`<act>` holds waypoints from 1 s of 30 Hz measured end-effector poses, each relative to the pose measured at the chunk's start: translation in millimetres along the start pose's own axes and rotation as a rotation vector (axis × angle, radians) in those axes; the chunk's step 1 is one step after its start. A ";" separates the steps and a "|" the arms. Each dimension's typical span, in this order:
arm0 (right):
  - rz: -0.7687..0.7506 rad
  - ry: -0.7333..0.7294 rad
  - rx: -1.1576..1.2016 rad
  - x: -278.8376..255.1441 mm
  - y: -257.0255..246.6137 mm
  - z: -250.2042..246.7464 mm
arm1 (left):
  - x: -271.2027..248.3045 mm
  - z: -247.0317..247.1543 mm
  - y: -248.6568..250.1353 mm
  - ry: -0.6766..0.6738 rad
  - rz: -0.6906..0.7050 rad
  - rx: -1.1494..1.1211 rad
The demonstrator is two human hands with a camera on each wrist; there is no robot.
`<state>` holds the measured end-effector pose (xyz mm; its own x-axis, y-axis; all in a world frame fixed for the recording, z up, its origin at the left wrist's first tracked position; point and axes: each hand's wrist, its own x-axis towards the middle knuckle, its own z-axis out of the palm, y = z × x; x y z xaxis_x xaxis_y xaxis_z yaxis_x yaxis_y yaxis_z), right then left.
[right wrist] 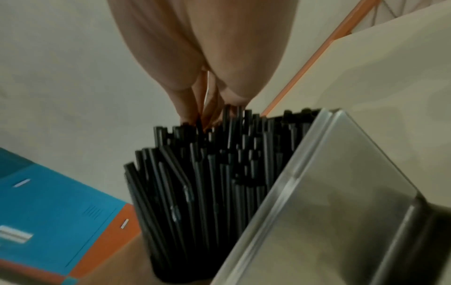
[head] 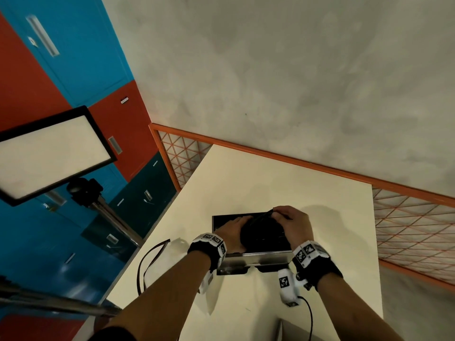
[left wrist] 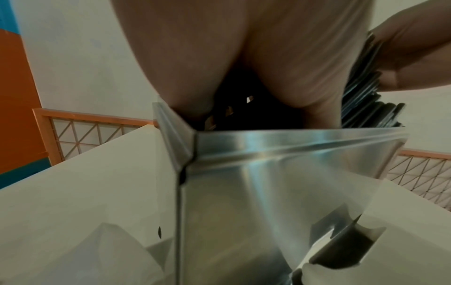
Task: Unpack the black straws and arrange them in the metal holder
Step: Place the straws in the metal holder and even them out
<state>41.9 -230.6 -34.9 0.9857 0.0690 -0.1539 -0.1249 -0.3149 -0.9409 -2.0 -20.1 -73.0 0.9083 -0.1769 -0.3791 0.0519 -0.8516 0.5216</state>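
Observation:
A thick bundle of black straws (head: 263,233) stands tilted in the open top of the shiny metal holder (head: 256,258) on the white table. My left hand (head: 237,228) grips the bundle from the left side, its palm (left wrist: 244,57) right over the holder's rim (left wrist: 292,135). My right hand (head: 279,214) sits over the far right of the bundle, and its fingertips (right wrist: 195,113) pinch among the uneven straw tops (right wrist: 219,154). The holder's steel wall (right wrist: 329,212) fills the right wrist view beside the straws. How deep the straws reach inside is hidden.
A crumpled clear wrapper (head: 178,242) and a thin black loop (head: 150,262) lie on the table (head: 270,180) left of the holder. An orange mesh railing (head: 406,217) runs behind and to the right. A light panel on a stand (head: 54,153) is at the left.

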 end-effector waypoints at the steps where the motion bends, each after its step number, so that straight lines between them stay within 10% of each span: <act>1: -0.003 0.007 -0.030 -1.2 0.1 2.4 | 0.1 -0.8 0.8 -0.005 -0.006 0.004; 22: 0.095 0.171 0.239 -21.1 -1.7 3.1 | 0.0 -6.2 42.0 0.062 0.031 0.251; 30: -0.146 0.102 -0.261 -16.3 11.1 20.0 | -8.5 1.6 11.5 0.074 0.019 -0.019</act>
<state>22.2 -216.2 -48.9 0.9990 0.0402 0.0206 0.0391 -0.5421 -0.8394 -9.8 -29.2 -64.9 0.9373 -0.1556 -0.3118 0.0413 -0.8389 0.5426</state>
